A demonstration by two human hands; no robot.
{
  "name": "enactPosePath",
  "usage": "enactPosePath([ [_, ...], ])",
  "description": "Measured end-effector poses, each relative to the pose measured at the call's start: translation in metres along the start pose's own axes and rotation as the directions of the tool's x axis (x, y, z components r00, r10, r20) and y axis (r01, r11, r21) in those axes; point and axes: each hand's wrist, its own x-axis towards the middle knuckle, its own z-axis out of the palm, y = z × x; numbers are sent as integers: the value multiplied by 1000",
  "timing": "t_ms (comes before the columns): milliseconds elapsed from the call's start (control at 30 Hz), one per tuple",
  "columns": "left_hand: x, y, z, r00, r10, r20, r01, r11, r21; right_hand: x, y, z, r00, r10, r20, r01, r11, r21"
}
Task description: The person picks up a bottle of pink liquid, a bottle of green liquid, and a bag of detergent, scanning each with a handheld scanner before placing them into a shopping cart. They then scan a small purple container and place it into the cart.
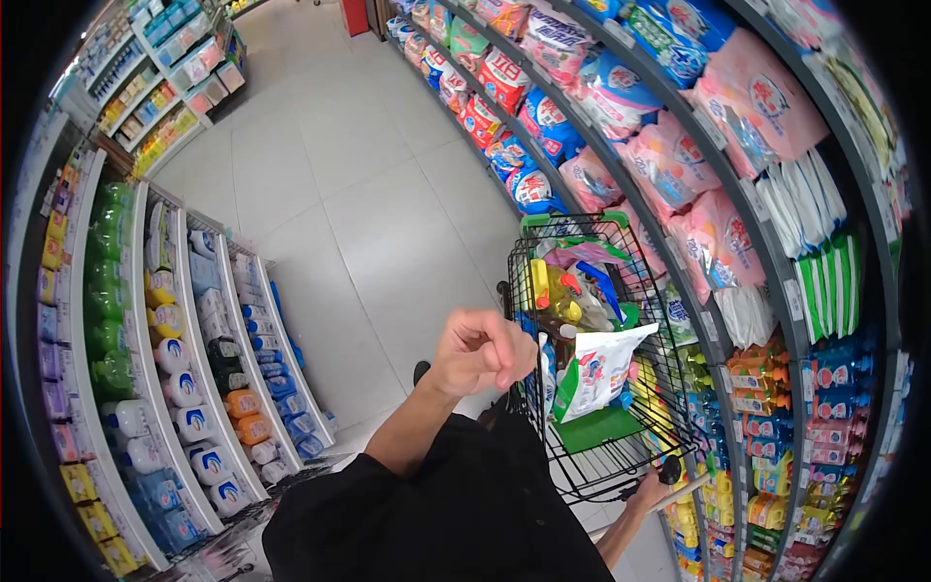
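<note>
My left hand (pixel 482 354) is raised in front of my black shirt, its fingers curled in, with nothing visible in them. To its right stands a black wire shopping cart (pixel 558 456) with green corner pieces. My right hand (pixel 644 493) is at the cart's near end, wrapped round a pale handle bar (pixel 682 490); its fingers are partly hidden. Inside the cart a white pouch (pixel 601 369) with a printed front leans above a green panel (pixel 599 430). Behind the pouch are a yellow bottle (pixel 540 283) and several other packed goods.
Along the right, curved-looking shelves hold pink detergent bags (pixel 761 97), red bags (pixel 503 80) and coloured bottles (pixel 834 373), close beside the cart. White shelves at left carry green bottles (pixel 110 291) and white bottles (pixel 194 424). Grey tiled floor (pixel 359 194) runs between; a display rack (pixel 179 63) stands farther off.
</note>
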Motion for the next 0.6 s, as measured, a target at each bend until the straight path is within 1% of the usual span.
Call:
enactPosePath([
  [33,-3,10,-7,1000,22,6,-22,1000,-12,0,2,5,1000,-11,0,11,1000,-8],
  [100,-9,32,-17,1000,26,-11,-27,999,-29,2,2,8,998,-28,-56,26,999,-45],
  [133,-11,43,-21,1000,21,-14,-21,999,-35,5,4,9,998,-11,-65,3,993,-118],
  [167,-12,53,-26,999,33,-14,-33,999,-35,7,6,9,998,-22,-62,15,993,-117],
  [233,-13,72,-34,999,54,3,-53,995,-83,12,8,11,999,-19,-29,13,979,-201],
  [267,-14,79,-37,998,67,1,-66,994,-84,4,1,17,995,-77,-61,68,988,-136],
  [300,-14,87,-41,997,72,-6,-73,995,-70,12,8,18,994,-88,-58,79,987,-138],
  [367,-14,97,-45,996,89,-17,-90,994,-58,30,22,19,991,-67,-115,35,966,-256],
  [433,-13,104,-44,984,57,-168,-66,997,-50,26,14,24,991,-73,-112,44,970,-240],
  [467,-14,104,-49,983,64,-170,-73,996,-51,26,13,27,993,-38,-112,10,972,-236],
  [500,-17,102,-56,979,53,-197,-77,990,-117,26,13,28,994,0,-114,-27,972,-233],
  [533,-19,101,-60,974,38,-222,-80,979,-185,20,8,30,993,-12,-117,-20,962,-271],
  [567,-19,102,-61,974,36,-224,-80,978,-193,20,2,32,992,-14,-124,-20,961,-274],
  [600,-18,104,-59,966,8,-260,-70,971,-230,19,-1,32,997,31,-74,-51,960,-276],
])
